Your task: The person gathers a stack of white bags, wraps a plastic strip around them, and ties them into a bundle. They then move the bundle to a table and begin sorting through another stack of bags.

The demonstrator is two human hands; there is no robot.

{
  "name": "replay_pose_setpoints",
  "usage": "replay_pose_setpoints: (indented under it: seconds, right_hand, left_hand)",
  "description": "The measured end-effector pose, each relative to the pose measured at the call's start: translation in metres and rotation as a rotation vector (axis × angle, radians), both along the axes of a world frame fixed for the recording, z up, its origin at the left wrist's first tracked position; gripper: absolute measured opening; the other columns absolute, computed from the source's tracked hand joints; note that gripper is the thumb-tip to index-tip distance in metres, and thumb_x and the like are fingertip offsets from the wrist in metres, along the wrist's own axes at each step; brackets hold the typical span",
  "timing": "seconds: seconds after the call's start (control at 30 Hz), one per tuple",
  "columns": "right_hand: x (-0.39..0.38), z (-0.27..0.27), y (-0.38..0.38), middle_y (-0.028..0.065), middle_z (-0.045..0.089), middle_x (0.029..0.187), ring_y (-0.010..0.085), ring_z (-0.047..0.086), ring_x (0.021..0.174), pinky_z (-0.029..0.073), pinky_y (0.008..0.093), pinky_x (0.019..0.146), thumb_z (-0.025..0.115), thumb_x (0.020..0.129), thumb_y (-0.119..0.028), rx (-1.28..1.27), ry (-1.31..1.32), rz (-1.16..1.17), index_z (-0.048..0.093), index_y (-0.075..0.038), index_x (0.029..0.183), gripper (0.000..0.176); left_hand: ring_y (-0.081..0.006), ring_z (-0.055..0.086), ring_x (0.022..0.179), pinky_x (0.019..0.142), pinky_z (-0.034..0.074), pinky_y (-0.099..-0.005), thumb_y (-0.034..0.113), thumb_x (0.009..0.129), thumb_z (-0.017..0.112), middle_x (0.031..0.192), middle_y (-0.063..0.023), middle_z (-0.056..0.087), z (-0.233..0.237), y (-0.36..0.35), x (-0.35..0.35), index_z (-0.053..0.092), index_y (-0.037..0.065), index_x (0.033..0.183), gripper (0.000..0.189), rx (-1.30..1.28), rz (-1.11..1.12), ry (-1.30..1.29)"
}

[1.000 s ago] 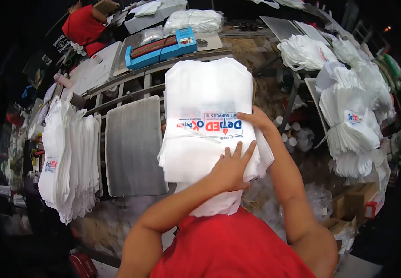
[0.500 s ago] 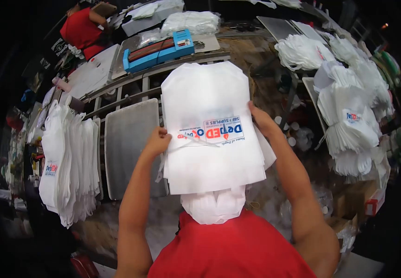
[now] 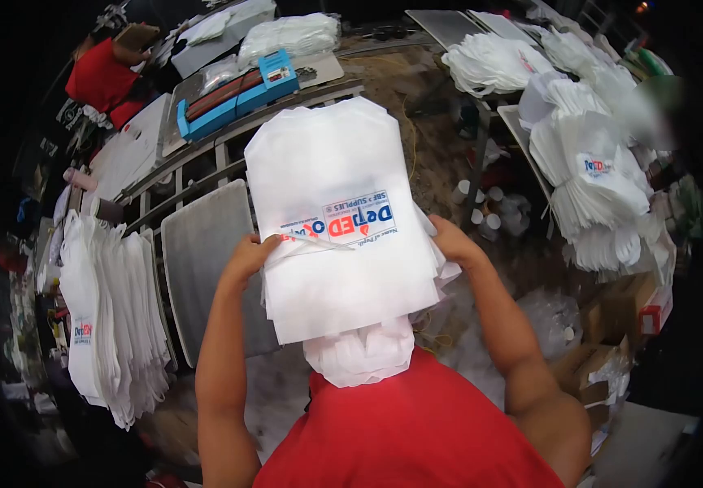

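The left hand (image 3: 250, 256) pinches one edge of the printed white bags (image 3: 335, 285) and the right hand (image 3: 454, 242) grips the other, so they seem steadied from both sides near the red shirt (image 3: 400, 423).

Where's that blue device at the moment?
In the head view, the blue device lies at the upper left, between the printed white stack and the white bundle beyond it.

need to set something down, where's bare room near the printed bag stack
The grey board, between the white bags on the left and the printed bag stack, looks bare. Passing room seems likely over the brown floor between that stack and the bag bundles on the right. It's crowded around those bundles and the blue tray.
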State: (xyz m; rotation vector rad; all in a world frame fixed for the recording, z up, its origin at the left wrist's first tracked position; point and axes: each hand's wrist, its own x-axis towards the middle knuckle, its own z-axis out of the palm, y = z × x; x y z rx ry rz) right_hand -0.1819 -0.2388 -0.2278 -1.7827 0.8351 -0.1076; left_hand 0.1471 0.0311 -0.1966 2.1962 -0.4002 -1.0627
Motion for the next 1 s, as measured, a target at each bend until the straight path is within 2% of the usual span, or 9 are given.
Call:
replay_pose_setpoints:
  seconds: [0.1, 0.13, 0.2, 0.23, 0.3, 0.43, 0.57, 0.73, 1.0]
  right_hand:
    - [-0.009, -0.004, -0.004, 0.0155, 0.070, 0.119, 0.0215, 0.067, 0.106, 0.051, 0.0353, 0.092, 0.074, 0.088, -0.032, -0.109, 0.124, -0.010, 0.059, 0.005, 0.128, 0.057]
    - [-0.017, -0.009, -0.006, 0.0155, 0.070, 0.119, 0.0215, 0.067, 0.106, 0.051, 0.0353, 0.092, 0.074, 0.088, -0.032, -0.105, 0.124, -0.018, 0.059, 0.005, 0.128, 0.057]
    - [-0.033, -0.020, -0.015, 0.0151, 0.066, 0.125, 0.0231, 0.066, 0.109, 0.052, 0.0365, 0.095, 0.072, 0.091, -0.041, 0.810, -0.373, -0.185, 0.056, 0.001, 0.134, 0.062]
    - [-0.040, -0.019, -0.011, 0.0151, 0.066, 0.125, 0.0231, 0.066, 0.109, 0.052, 0.0365, 0.095, 0.072, 0.091, -0.041, 0.820, -0.381, -0.206, 0.056, 0.001, 0.134, 0.062]
    - [-0.059, -0.008, 0.000, 0.0144, 0.063, 0.132, 0.0235, 0.066, 0.113, 0.054, 0.0388, 0.097, 0.068, 0.094, -0.045, 1.057, -0.598, -0.155, 0.049, -0.003, 0.143, 0.068]
    - [-0.085, -0.010, 0.050, 0.0145, 0.061, 0.133, 0.0229, 0.064, 0.117, 0.056, 0.0392, 0.095, 0.068, 0.095, -0.016, 0.878, -0.670, -0.303, 0.041, 0.000, 0.148, 0.062]
    - [-0.075, -0.058, 0.100, 0.0143, 0.063, 0.128, 0.0223, 0.066, 0.110, 0.056, 0.0345, 0.091, 0.060, 0.093, -0.003, 0.915, -0.729, -0.578, 0.051, 0.005, 0.135, 0.044]
    - [-0.053, -0.052, 0.109, 0.0110, 0.064, 0.122, 0.0177, 0.063, 0.106, 0.051, 0.0322, 0.093, 0.058, 0.095, -0.004, 0.984, -0.703, -0.493, 0.054, 0.004, 0.132, 0.037]
    - [-0.032, -0.016, 0.115, 0.0087, 0.061, 0.124, 0.0180, 0.062, 0.107, 0.050, 0.0333, 0.094, 0.055, 0.094, -0.002, 0.842, -0.769, -0.609, 0.052, 0.000, 0.133, 0.039]
  left_hand:
    - [-0.0261, 0.067, 0.097, 0.083, 0.054, -0.0350, 0.047, 0.085, 0.075, 0.112, -0.0193, 0.067, 0.002, 0.006, -0.008, 0.046, -0.006, 0.138, 0.080, 0.035, 0.056, -0.077]
    - [-0.0307, 0.066, 0.102, 0.090, 0.051, -0.0383, 0.047, 0.083, 0.076, 0.117, -0.0211, 0.065, -0.008, 0.012, -0.009, 0.046, -0.007, 0.137, 0.082, 0.000, 0.006, -0.365]
    - [-0.0375, 0.061, 0.115, 0.101, 0.047, -0.0429, 0.046, 0.077, 0.081, 0.127, -0.0245, 0.060, 0.003, 0.019, -0.027, 0.045, -0.007, 0.137, 0.088, -0.173, -0.192, -0.868]
    - [-0.0397, 0.057, 0.122, 0.105, 0.045, -0.0442, 0.045, 0.074, 0.083, 0.132, -0.0262, 0.056, 0.036, 0.020, -0.061, 0.043, -0.006, 0.139, 0.092, -0.302, -0.347, -1.064]
    - [-0.0445, 0.040, 0.139, 0.113, 0.035, -0.0506, 0.044, 0.067, 0.089, 0.147, -0.0287, 0.042, 0.107, 0.003, -0.145, 0.036, 0.000, 0.149, 0.107, -0.324, -0.404, -0.494]
    - [-0.0568, 0.013, 0.147, 0.113, 0.022, -0.0702, 0.047, 0.059, 0.092, 0.162, -0.0262, 0.018, 0.073, -0.027, -0.235, 0.023, 0.010, 0.159, 0.126, -0.316, -0.762, -0.796]
    - [-0.0525, 0.023, 0.146, 0.110, 0.025, -0.0726, 0.042, 0.059, 0.092, 0.160, -0.0261, 0.023, 0.032, -0.061, -0.241, 0.022, 0.008, 0.157, 0.125, -0.149, -0.729, -0.779]
    - [-0.0392, 0.047, 0.136, 0.111, 0.042, -0.0416, 0.022, 0.058, 0.095, 0.149, -0.0256, 0.043, 0.020, -0.069, -0.221, 0.023, -0.003, 0.153, 0.122, -0.382, -0.672, -0.688]
    - [-0.0458, 0.053, 0.124, 0.105, 0.046, -0.0470, 0.018, 0.063, 0.090, 0.137, -0.0280, 0.051, 0.026, -0.069, -0.212, 0.025, 0.001, 0.154, 0.114, -0.375, -0.609, -0.680]
